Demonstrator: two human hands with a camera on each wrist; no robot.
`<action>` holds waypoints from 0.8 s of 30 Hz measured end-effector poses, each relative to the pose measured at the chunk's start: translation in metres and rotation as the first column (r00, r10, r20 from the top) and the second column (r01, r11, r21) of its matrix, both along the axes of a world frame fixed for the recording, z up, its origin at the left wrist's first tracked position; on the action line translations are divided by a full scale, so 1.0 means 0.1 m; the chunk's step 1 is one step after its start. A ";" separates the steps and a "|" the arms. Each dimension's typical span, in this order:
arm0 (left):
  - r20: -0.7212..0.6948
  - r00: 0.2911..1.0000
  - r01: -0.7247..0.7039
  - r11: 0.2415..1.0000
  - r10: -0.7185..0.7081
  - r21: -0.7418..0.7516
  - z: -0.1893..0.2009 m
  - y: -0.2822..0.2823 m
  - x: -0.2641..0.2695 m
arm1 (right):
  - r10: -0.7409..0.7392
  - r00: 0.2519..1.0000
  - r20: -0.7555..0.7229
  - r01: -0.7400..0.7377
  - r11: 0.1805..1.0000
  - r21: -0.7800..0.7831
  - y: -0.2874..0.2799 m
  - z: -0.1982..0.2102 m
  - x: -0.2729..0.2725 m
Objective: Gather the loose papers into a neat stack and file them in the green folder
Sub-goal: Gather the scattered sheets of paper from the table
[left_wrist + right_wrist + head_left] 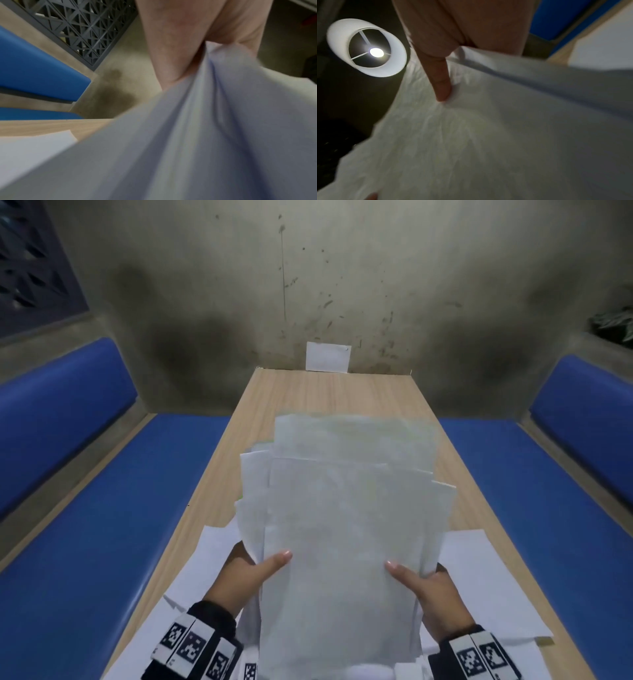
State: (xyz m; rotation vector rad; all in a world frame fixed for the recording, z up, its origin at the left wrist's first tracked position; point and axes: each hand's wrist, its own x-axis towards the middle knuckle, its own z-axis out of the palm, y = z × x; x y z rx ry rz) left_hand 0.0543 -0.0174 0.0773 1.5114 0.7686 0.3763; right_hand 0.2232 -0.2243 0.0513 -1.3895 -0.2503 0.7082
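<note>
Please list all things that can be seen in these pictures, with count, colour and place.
paper bundle: one, white, edges uneven, held up over the table
loose sheets: several, white, on the near table, count unclear
table: one, light wood, centre
card: one, white, against the wall at the far table end
benches: two, blue, either side
lamp: one, white shade, lit, overhead
grille: one, dark grey, left
folder: only faint green edges behind the bundle
left hand: grips the bundle
right hand: grips the bundle

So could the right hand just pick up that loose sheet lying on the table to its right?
Probably not right away. The right hand grips the paper bundle together with the left hand. The loose sheet lies close by, uncovered, so letting go first should leave the way free.
</note>
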 end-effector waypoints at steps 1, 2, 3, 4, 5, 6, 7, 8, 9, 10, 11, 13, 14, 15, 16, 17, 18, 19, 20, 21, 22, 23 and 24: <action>0.017 1.000 -0.001 1.000 0.001 -0.018 0.02 0.00 -0.01 | 0.012 1.000 0.026 -0.012 1.000 0.000 -0.01 0.05 -0.01; 0.052 0.999 0.011 0.999 -0.008 -0.039 0.03 0.01 -0.03 | 0.029 0.998 0.050 -0.029 1.000 -0.002 -0.01 0.10 -0.01; 0.081 0.996 0.033 0.998 -0.029 -0.056 0.06 0.02 -0.05 | 0.051 0.996 0.068 -0.051 0.999 -0.007 -0.02 0.14 -0.02; 0.099 0.994 0.061 0.996 -0.055 -0.057 0.07 0.02 -0.07 | 0.075 0.994 0.079 -0.073 0.997 -0.019 -0.02 0.16 -0.02; 0.108 0.991 0.080 0.995 -0.073 -0.056 0.09 0.03 -0.08 | 0.094 0.992 0.087 -0.091 0.995 -0.029 -0.03 0.19 -0.03; 0.115 0.989 0.097 0.994 -0.090 -0.056 0.09 0.04 -0.10 | 0.110 0.990 0.093 -0.107 0.994 -0.028 -0.03 0.20 -0.04; 0.124 0.987 0.105 0.993 -0.098 -0.055 0.08 0.05 -0.12 | 0.124 0.988 0.090 -0.122 0.992 -0.019 -0.04 0.20 -0.04; 0.138 0.985 0.116 0.991 -0.107 -0.062 0.05 0.06 -0.14 | 0.133 0.987 0.086 -0.133 0.991 -0.015 -0.05 0.20 -0.05; 0.136 0.984 0.125 0.989 -0.114 -0.074 0.02 0.07 -0.16 | 0.139 0.986 0.087 -0.139 0.990 -0.010 -0.05 0.20 -0.06; 0.134 0.983 0.137 0.987 -0.126 -0.082 0.00 0.08 -0.18 | 0.146 0.985 0.093 -0.146 0.989 -0.004 -0.05 0.19 -0.07; 0.132 0.983 0.137 0.987 -0.125 -0.082 -0.02 0.09 -0.19 | 0.152 0.983 0.098 -0.153 0.988 0.002 -0.04 0.18 -0.07; 0.124 0.983 0.141 0.988 -0.133 -0.065 -0.05 0.08 -0.22 | 0.166 0.980 0.111 -0.167 0.986 -0.007 -0.04 0.16 -0.07; 0.117 0.983 0.149 0.987 -0.142 -0.055 -0.06 0.08 -0.23 | 0.177 0.977 0.120 -0.177 0.984 -0.015 -0.03 0.15 -0.07; 0.103 0.983 0.155 0.987 -0.150 -0.046 -0.07 0.07 -0.23 | 0.191 0.974 0.126 -0.190 0.982 -0.024 -0.03 0.14 -0.07; 0.092 0.983 0.164 0.986 -0.160 -0.036 -0.08 0.05 -0.24 | 0.200 0.972 0.126 -0.197 0.980 -0.032 -0.03 0.13 -0.07; 0.074 0.983 0.172 0.985 -0.169 -0.031 -0.07 0.04 -0.24 | 0.203 0.971 0.129 -0.200 0.979 -0.037 -0.02 0.12 -0.08; 0.060 0.983 0.174 0.985 -0.172 -0.021 -0.08 0.04 -0.26 | 0.198 0.971 0.134 -0.194 0.980 -0.037 -0.02 0.11 -0.09; 0.046 0.984 0.171 0.985 -0.170 -0.013 -0.07 0.04 -0.27 | 0.187 0.972 0.144 -0.185 0.982 -0.031 -0.03 0.11 -0.10; 0.046 0.986 0.162 0.987 -0.162 -0.011 -0.07 0.04 -0.29 | 0.188 0.969 0.163 -0.186 0.982 -0.028 -0.03 0.12 -0.11; 0.058 0.987 0.149 0.989 -0.147 -0.022 -0.05 0.04 -0.31 | 0.200 0.962 0.186 -0.198 0.980 -0.031 -0.03 0.13 -0.12; 0.081 0.987 0.139 0.990 -0.137 -0.029 -0.05 0.05 -0.34 | 0.220 0.954 0.205 -0.218 0.975 -0.035 -0.04 0.14 -0.11; 0.097 0.985 0.144 0.989 -0.140 -0.033 -0.05 0.06 -0.36 | 0.223 0.953 0.206 -0.222 0.975 -0.030 -0.04 0.14 -0.10; 0.108 0.983 0.153 0.988 -0.149 -0.031 -0.05 0.06 -0.37 | 0.216 0.955 0.205 -0.216 0.976 -0.022 -0.05 0.13 -0.08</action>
